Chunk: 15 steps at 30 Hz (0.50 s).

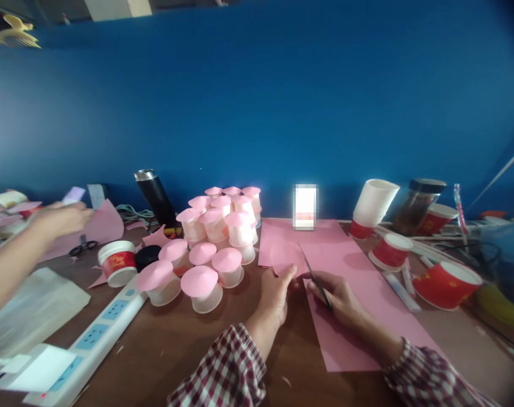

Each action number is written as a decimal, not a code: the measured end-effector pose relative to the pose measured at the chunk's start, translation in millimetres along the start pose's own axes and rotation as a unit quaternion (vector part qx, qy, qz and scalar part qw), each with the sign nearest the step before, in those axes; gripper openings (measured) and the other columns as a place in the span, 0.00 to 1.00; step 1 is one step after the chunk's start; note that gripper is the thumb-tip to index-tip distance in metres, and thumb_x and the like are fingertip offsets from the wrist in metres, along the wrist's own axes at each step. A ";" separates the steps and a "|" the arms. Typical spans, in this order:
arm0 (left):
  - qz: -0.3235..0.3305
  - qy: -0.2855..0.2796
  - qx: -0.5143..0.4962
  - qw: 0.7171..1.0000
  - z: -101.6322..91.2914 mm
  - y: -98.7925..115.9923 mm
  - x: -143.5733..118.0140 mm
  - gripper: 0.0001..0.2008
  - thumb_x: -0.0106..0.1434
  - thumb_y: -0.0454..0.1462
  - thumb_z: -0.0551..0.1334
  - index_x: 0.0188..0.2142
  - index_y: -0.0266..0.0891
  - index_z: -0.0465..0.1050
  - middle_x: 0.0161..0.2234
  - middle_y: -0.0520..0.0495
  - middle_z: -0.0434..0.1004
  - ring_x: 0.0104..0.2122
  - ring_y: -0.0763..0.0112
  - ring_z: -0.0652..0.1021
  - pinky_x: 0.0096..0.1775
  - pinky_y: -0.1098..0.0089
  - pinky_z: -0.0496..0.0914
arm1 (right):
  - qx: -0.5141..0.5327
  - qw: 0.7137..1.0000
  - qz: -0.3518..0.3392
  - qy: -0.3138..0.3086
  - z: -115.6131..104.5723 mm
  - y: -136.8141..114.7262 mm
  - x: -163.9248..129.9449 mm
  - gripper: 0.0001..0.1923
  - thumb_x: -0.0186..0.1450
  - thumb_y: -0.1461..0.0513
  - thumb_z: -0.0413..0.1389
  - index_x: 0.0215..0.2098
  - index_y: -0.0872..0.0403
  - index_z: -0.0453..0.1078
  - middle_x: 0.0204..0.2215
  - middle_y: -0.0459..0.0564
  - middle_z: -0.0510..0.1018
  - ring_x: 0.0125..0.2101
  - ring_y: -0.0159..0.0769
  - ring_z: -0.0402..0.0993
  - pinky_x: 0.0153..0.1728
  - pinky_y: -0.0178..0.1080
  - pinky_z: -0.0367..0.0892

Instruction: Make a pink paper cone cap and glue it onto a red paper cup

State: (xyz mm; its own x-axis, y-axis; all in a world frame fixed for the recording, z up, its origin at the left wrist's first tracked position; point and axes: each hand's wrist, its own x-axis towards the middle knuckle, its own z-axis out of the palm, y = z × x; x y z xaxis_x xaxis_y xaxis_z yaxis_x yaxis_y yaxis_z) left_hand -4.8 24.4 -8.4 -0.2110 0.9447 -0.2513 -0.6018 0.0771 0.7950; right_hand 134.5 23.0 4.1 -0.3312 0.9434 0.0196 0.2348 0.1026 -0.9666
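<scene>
My left hand [277, 294] pinches a rounded piece of pink paper [284, 257] between thumb and fingers. In my right hand [339, 297] is a pair of scissors [322, 289], fingers wrapped round the handles, blades pointing up and left beside the paper's right edge. Beneath both lie large pink sheets [354, 282]; the right hand is just over one of them. To the left of my hands stand several cut-down paper cups topped with shallow pink paper cones, the nearest being a cone-topped cup [202, 288].
A power strip [99, 333] with a white plug crosses the left side. A co-worker's arm [40, 243] reaches in from the left, near other scissors [82, 247]. A black flask [157, 198], a lit screen [305, 206], stacked white cups [374, 202] and red cups [447, 284] stand around.
</scene>
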 end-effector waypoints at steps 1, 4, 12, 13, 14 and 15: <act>0.001 0.002 0.000 1.000 0.1 0.2 0.1 0.16 0.44 0.37 0.72 0.31 0.33 0.71 0.24 0.52 0.73 0.21 0.80 0.70 0.24 0.77 0.67 | -0.004 1.000 -0.002 0.002 -0.3 0.6 0.4 0.24 0.59 0.49 0.56 0.45 0.59 0.72 0.25 0.48 0.75 0.21 0.29 0.61 0.20 0.32 0.59; 0.001 0.011 -0.005 1.000 0.6 0.5 -0.2 0.17 0.43 0.37 0.72 0.32 0.33 0.71 0.24 0.52 0.72 0.21 0.79 0.70 0.23 0.77 0.67 | -0.004 1.000 -0.002 -0.001 -1.4 2.9 2.2 0.25 0.59 0.49 0.56 0.45 0.58 0.72 0.24 0.48 0.75 0.21 0.29 0.61 0.20 0.32 0.59; 0.004 0.019 0.001 1.000 0.5 1.2 0.3 0.15 0.46 0.37 0.71 0.32 0.33 0.70 0.25 0.52 0.73 0.21 0.79 0.71 0.23 0.77 0.67 | -0.016 1.000 -0.011 0.006 -1.0 5.7 4.3 0.25 0.58 0.48 0.57 0.44 0.58 0.73 0.25 0.48 0.76 0.21 0.30 0.63 0.21 0.33 0.61; 0.004 0.017 0.003 1.000 0.4 1.2 0.4 0.15 0.46 0.37 0.71 0.32 0.33 0.70 0.24 0.52 0.73 0.21 0.79 0.71 0.23 0.77 0.67 | -0.012 1.000 -0.005 0.006 -0.8 6.4 4.2 0.25 0.58 0.48 0.57 0.45 0.58 0.73 0.24 0.48 0.76 0.20 0.29 0.62 0.21 0.33 0.60; 0.003 0.016 0.005 1.000 0.3 1.3 0.4 0.15 0.46 0.37 0.70 0.32 0.33 0.70 0.24 0.52 0.72 0.21 0.80 0.70 0.23 0.77 0.67 | -0.008 1.000 0.001 0.005 -0.5 7.2 4.1 0.25 0.58 0.49 0.57 0.45 0.59 0.73 0.24 0.48 0.76 0.20 0.29 0.62 0.20 0.33 0.60; 0.003 0.017 0.005 1.000 0.3 1.4 0.3 0.15 0.46 0.36 0.70 0.31 0.33 0.70 0.24 0.52 0.72 0.20 0.80 0.70 0.23 0.77 0.66 | -0.003 1.000 0.005 0.005 -0.2 8.0 4.0 0.25 0.58 0.49 0.57 0.45 0.59 0.73 0.25 0.48 0.75 0.20 0.29 0.61 0.20 0.33 0.59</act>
State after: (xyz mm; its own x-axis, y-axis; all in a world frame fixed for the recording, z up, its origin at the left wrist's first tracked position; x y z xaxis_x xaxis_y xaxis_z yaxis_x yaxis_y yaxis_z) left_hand -5.5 24.9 -7.3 -0.2396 0.9340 -0.2649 -0.5932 0.0752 0.8016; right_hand 135.3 27.7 -3.5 -0.3194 0.9475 0.0122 0.2439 0.0947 -0.9652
